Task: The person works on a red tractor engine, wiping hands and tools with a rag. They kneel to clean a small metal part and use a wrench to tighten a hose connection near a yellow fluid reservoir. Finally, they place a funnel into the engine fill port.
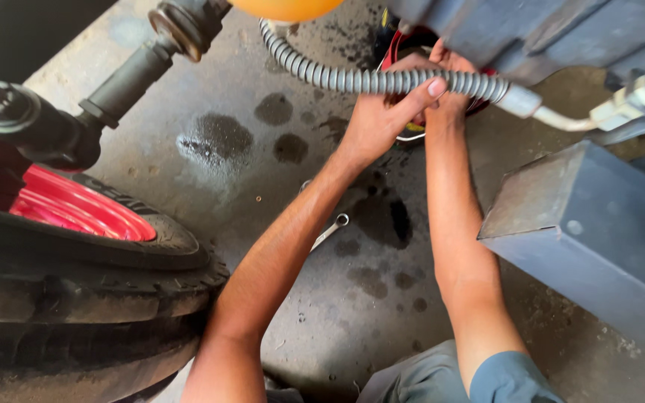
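Together: we kept both hands at the hose (pixel 382 80).
Left hand (pixel 378 119): fingers curled round the hose, steadying it.
Right hand (pixel 446 78): just behind the hose; grip unclear.
Spanner (pixel 330 231): on the floor below the hose.

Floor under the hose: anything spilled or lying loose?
Yes. Dark oily stains blotch the concrete floor, and a wrench lies loose beneath the left hand's forearm. Both hands grip the corrugated hose.

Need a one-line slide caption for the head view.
Both hands, left hand and right hand, grip a grey corrugated hose under a vehicle, wrench on the oil-stained floor.
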